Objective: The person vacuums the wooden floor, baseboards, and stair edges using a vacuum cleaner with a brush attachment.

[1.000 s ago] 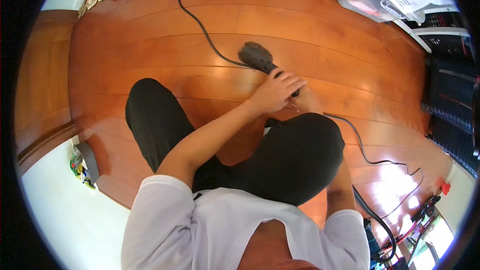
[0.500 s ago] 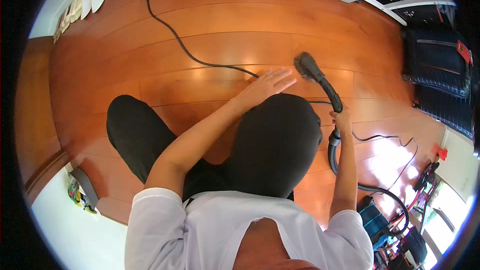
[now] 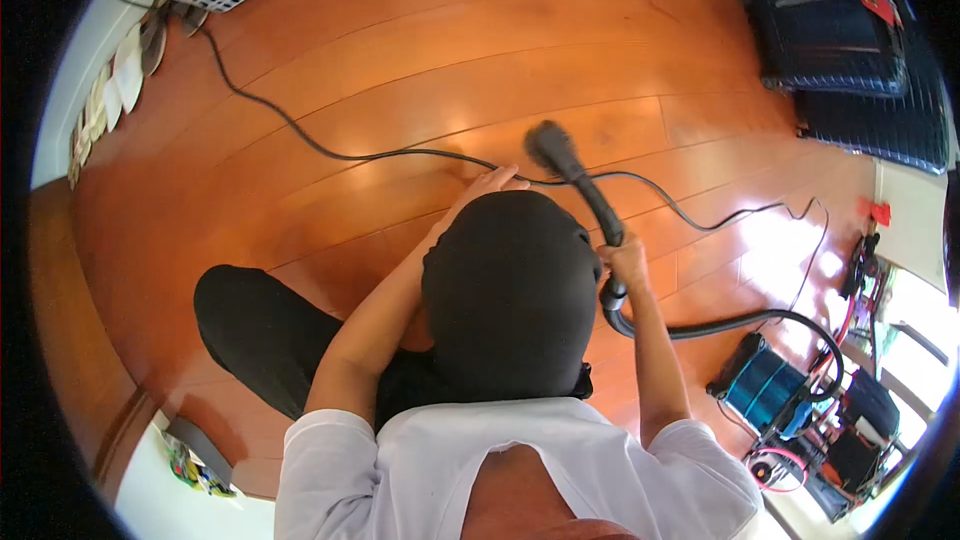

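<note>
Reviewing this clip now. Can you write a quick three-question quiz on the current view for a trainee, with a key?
1. Multiple choice: what does the person's right grip hold?
a) a white basket
b) a black tube
c) a red tag
2. True or false: a brush head sits at the end of the held tube.
3. Fill in the blank: the left grip shows just beyond the person's raised ____.

Key: 1 b; 2 true; 3 knee
</note>
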`<act>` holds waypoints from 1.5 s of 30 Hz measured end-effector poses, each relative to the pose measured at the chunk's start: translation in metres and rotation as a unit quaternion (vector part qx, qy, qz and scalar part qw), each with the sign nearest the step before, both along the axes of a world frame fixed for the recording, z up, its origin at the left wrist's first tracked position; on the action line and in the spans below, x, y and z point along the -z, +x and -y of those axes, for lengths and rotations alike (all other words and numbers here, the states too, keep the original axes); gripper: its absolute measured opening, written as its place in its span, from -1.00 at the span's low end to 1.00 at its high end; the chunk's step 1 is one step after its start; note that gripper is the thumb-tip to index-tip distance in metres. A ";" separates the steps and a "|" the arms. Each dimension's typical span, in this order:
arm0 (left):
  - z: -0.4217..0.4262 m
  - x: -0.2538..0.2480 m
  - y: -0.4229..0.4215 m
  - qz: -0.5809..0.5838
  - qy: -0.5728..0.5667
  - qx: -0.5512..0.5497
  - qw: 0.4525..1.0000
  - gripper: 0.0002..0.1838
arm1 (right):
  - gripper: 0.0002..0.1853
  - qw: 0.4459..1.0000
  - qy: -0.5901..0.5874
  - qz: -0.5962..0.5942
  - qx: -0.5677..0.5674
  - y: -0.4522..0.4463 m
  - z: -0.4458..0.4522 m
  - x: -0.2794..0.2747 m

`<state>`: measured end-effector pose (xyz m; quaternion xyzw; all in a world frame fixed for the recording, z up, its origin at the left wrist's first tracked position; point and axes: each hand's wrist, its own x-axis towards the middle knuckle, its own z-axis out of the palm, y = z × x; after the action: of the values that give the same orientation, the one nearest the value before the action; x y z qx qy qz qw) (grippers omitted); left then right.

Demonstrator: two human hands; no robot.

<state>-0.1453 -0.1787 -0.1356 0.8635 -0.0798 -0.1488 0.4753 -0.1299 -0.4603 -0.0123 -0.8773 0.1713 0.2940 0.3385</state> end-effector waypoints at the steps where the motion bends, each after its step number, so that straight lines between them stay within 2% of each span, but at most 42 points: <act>1: 0.001 -0.012 0.005 0.004 0.023 0.048 0.999 -0.49 | -0.55 1.000 0.007 0.004 -0.014 -0.005 -0.003 0.000; 2: 0.004 -0.022 0.010 0.010 0.048 0.096 0.994 -0.44 | -0.53 0.999 0.015 0.010 -0.027 -0.007 -0.002 0.000; 5: 0.009 -0.003 0.008 -0.007 0.010 0.120 0.993 -0.41 | -0.72 0.970 -0.123 0.140 -0.155 0.013 0.029 0.010; 8: 0.000 -0.012 0.008 -0.130 -0.043 0.049 0.989 -0.41 | -0.78 0.966 -0.159 0.195 -0.062 0.041 0.076 0.037; 10: -0.015 0.002 0.002 -0.080 -0.013 0.071 0.994 -0.39 | -0.84 0.967 -0.166 0.163 0.104 0.072 0.129 0.056; 12: -0.017 0.000 0.005 -0.068 0.028 0.093 0.993 -0.37 | -0.87 0.962 -0.121 0.192 0.153 0.104 0.159 0.043; 14: -0.018 -0.022 0.016 -0.091 0.084 0.111 0.986 -0.36 | -0.87 0.968 -0.081 0.182 0.151 0.107 0.160 0.030; 17: -0.011 -0.032 0.016 -0.128 0.049 0.086 0.987 -0.34 | -0.87 0.975 -0.032 0.152 0.161 0.072 0.163 0.028; 18: -0.012 -0.022 0.014 -0.104 0.042 0.104 0.988 -0.34 | -0.87 0.975 -0.015 0.142 0.168 0.050 0.162 0.029; 20: -0.011 0.012 0.007 -0.056 0.023 0.140 0.988 -0.34 | -0.85 0.967 -0.027 0.138 0.211 0.013 0.154 0.024; 23: -0.005 0.003 0.010 -0.129 0.045 0.156 0.978 -0.34 | -0.82 0.952 -0.120 0.133 0.248 -0.001 0.151 0.019; 26: -0.012 0.014 -0.006 -0.034 -0.001 0.152 0.988 -0.37 | -0.82 0.916 -0.178 0.199 0.301 0.031 0.173 0.042; 29: -0.015 0.023 -0.014 -0.053 -0.024 0.126 0.990 -0.37 | -0.84 0.911 -0.182 0.178 0.323 0.087 0.233 0.074; 32: -0.017 0.022 -0.015 -0.096 -0.047 0.089 0.990 -0.37 | -0.85 0.922 -0.039 0.183 0.340 0.104 0.218 0.054; 36: -0.015 0.025 -0.019 -0.085 -0.040 0.092 0.991 -0.38 | -0.87 0.943 0.073 0.163 0.280 0.092 0.170 0.045; 38: -0.008 0.023 -0.015 -0.047 -0.013 0.122 0.991 -0.39 | -0.87 0.968 0.049 0.138 0.205 0.094 0.140 0.037; 42: 0.001 0.000 0.005 -0.068 0.009 0.168 0.983 -0.40 | -0.73 0.985 0.001 0.139 0.101 0.107 0.074 0.018; 43: 0.001 0.000 0.008 -0.075 0.017 0.179 0.981 -0.41 | -0.64 0.984 -0.040 0.152 0.078 0.118 0.071 0.026; 45: -0.002 0.000 0.012 -0.083 0.033 0.192 0.977 -0.41 | -0.62 0.970 -0.137 0.201 0.029 0.149 0.077 0.056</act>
<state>-0.1336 -0.1768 -0.1354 0.8319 -0.1993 -0.3114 0.4138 0.0187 -0.5376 -0.0686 -0.9510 0.1634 0.0758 0.2513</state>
